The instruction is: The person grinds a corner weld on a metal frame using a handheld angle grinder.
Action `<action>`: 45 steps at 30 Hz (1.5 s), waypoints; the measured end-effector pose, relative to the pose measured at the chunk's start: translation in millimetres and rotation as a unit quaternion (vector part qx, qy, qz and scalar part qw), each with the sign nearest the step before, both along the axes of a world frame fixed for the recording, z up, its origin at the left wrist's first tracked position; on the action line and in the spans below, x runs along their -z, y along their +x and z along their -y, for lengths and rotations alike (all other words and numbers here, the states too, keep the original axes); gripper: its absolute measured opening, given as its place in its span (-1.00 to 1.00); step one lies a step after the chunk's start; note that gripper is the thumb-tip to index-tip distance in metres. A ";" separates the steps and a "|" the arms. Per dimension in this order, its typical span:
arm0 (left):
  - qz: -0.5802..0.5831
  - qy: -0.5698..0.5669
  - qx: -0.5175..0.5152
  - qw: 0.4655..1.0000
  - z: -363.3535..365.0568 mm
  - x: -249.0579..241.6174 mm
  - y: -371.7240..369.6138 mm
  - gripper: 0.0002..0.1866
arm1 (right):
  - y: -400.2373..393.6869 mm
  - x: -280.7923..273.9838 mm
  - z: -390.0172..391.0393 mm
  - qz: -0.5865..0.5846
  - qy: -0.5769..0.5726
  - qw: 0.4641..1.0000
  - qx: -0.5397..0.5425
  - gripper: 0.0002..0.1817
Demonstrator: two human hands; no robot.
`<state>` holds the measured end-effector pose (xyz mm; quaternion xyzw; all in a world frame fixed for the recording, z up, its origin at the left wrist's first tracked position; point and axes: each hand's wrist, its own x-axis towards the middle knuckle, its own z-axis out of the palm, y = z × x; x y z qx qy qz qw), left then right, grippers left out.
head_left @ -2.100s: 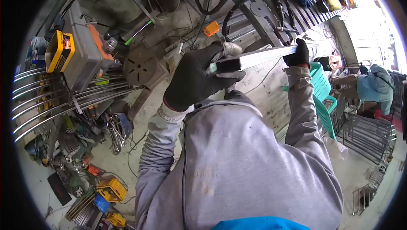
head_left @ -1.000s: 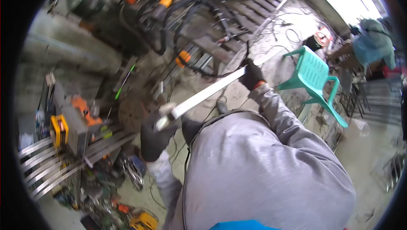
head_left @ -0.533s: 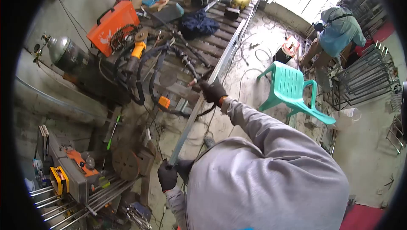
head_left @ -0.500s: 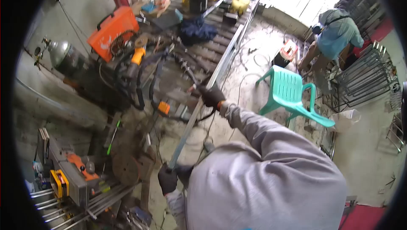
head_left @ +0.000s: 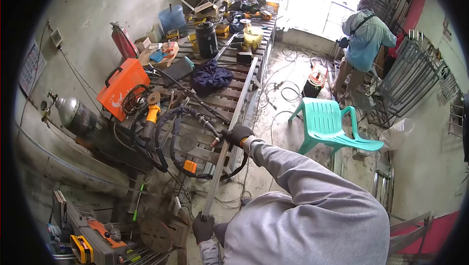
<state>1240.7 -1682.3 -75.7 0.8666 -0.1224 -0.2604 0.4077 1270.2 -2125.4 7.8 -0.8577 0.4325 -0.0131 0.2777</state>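
A long, pale metal bar (head_left: pixel 218 178) slants from low in the view up along the near edge of the slatted metal table (head_left: pixel 222 100). My left hand (head_left: pixel 202 228), in a dark glove, is closed round its lower end. Farther up, my right hand (head_left: pixel 239 135), also gloved, grips the same bar with the arm stretched out. Just left of my right hand lies a torch-like tool (head_left: pixel 207 124) with a copper-coloured tip and a thick black cable. An angle grinder (head_left: pixel 152 113) with a yellow body lies further left on the table.
An orange machine case (head_left: pixel 124 88) and a gas cylinder (head_left: pixel 80 113) stand left. Dark cloth (head_left: pixel 211 76) lies on the table. A green plastic chair (head_left: pixel 322 121) stands right, with cables on the floor. Another person (head_left: pixel 366 40) stands beyond, beside metal frames (head_left: pixel 408 82).
My view has shifted, so the table and chair sit lower in the picture. Both hands remain on the metal bar, which now appears steeper along the table edge.
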 end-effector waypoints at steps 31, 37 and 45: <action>-0.081 -0.072 -0.074 0.991 56.9 -8.5 51.1 -0.82 | 42.3 72.9 55.3 0.027 0.112 0.988 0.108 -0.06; -0.128 0.041 0.065 0.989 37.1 -37.5 56.9 -0.43 | 54.7 77.2 0.3 0.172 0.087 0.939 0.285 -0.40; 0.047 -0.140 -0.139 0.979 12.7 -78.1 193.2 -0.48 | 57.1 77.1 -17.0 0.222 0.051 0.926 0.301 -0.62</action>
